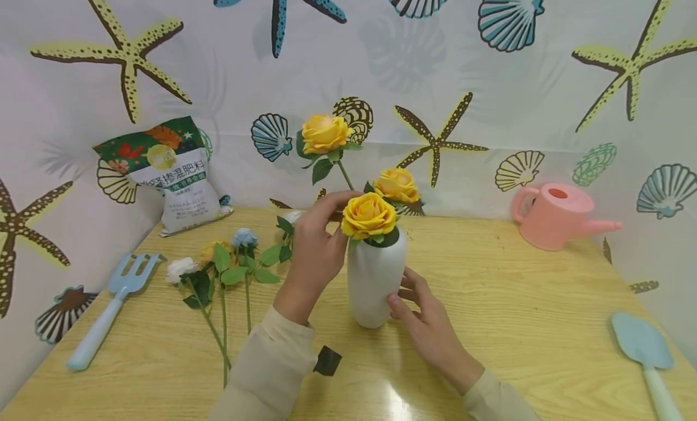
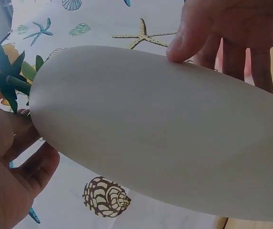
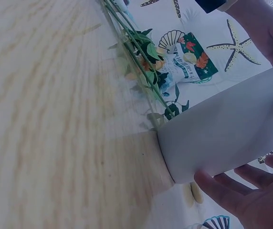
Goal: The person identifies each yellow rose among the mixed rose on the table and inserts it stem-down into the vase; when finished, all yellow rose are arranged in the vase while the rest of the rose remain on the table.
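A white vase [image 1: 376, 282] stands on the wooden table, tilted slightly, with three yellow roses at its mouth. The front rose [image 1: 369, 215] sits low over the rim, another rose [image 1: 396, 185] is just behind it, and a taller rose [image 1: 325, 133] leans left. My left hand [image 1: 321, 245] is at the vase's mouth, its bent fingers pinching at the stem of a yellow rose; the fingertips are hidden behind the front bloom. My right hand [image 1: 430, 327] holds the vase's lower right side, thumb [image 2: 177, 50] against the wall and fingers [image 3: 222, 191] along it.
White, yellow and blue flowers [image 1: 245, 239] lie on the left of the table, near a blue hand fork [image 1: 117, 297]. A fertilizer bag [image 1: 182, 185] stands at the back left. To the right are a pink watering can [image 1: 555, 218] and a blue trowel [image 1: 645, 342].
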`<state>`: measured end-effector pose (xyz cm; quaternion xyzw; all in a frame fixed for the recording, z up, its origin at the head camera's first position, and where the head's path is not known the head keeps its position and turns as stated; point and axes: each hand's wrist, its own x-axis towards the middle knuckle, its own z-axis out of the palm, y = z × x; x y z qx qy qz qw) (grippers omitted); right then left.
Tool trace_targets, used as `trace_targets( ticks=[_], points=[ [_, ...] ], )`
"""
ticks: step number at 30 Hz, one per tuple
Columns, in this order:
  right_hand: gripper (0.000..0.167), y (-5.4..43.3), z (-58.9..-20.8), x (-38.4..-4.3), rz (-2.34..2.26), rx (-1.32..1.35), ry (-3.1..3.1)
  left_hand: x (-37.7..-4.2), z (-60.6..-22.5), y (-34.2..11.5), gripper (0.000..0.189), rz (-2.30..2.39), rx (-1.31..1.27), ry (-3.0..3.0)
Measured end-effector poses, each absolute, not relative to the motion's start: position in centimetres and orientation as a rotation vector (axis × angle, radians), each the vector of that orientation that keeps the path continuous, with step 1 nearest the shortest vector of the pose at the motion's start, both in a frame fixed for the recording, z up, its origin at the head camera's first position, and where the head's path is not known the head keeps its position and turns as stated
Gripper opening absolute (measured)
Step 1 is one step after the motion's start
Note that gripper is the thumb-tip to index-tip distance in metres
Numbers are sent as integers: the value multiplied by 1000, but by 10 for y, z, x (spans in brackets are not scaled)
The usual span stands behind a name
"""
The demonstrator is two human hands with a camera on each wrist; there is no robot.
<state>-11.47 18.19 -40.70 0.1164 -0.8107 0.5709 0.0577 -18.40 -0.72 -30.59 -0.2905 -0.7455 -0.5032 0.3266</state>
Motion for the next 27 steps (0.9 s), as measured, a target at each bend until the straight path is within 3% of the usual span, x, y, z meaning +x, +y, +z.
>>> trace_targets(
  ticks=[13,27],
  points=[
    [54,183,-408,-115,1732,369,-2453,-187,-303,-6,25,-1727,-701,-1761],
    [54,182,-407,-115,1740,351,-2459,-189,-307,-2,15,-1652,-576,-1947]
  ],
)
